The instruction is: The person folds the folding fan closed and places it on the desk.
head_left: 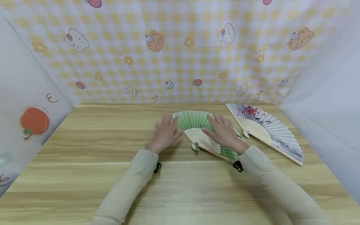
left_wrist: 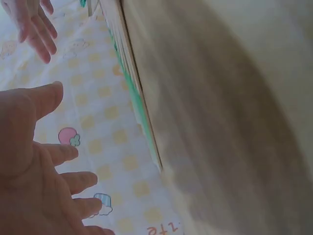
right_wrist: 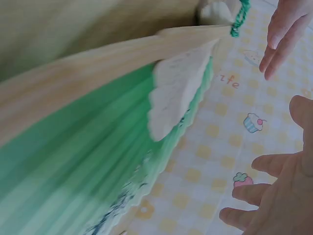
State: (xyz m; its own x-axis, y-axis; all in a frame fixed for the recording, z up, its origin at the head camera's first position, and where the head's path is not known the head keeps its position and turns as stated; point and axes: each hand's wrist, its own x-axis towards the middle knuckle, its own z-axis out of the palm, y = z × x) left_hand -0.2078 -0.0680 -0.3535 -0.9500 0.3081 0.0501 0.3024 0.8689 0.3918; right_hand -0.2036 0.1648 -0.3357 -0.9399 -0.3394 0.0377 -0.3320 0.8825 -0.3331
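Observation:
A green folding fan (head_left: 194, 120) lies spread on the wooden table, its pale pierced ribs meeting at a pivot with a green tassel (head_left: 196, 147). My left hand (head_left: 165, 132) hovers by the fan's left edge, fingers spread and holding nothing. Over the fan's right part is my right hand (head_left: 225, 132), also with fingers apart and partly hiding the fan. In the right wrist view the green pleats (right_wrist: 93, 142) spread close below the right hand (right_wrist: 283, 186), with a gap between them. The left wrist view shows the left hand (left_wrist: 34, 161) with no object in it.
A second spread fan (head_left: 264, 131), white and grey with red blossoms, lies to the right of the green one. The wooden table (head_left: 92, 181) ends at a yellow checked cloth (head_left: 174, 62) behind. White cloth sides (head_left: 332, 93) stand at left and right.

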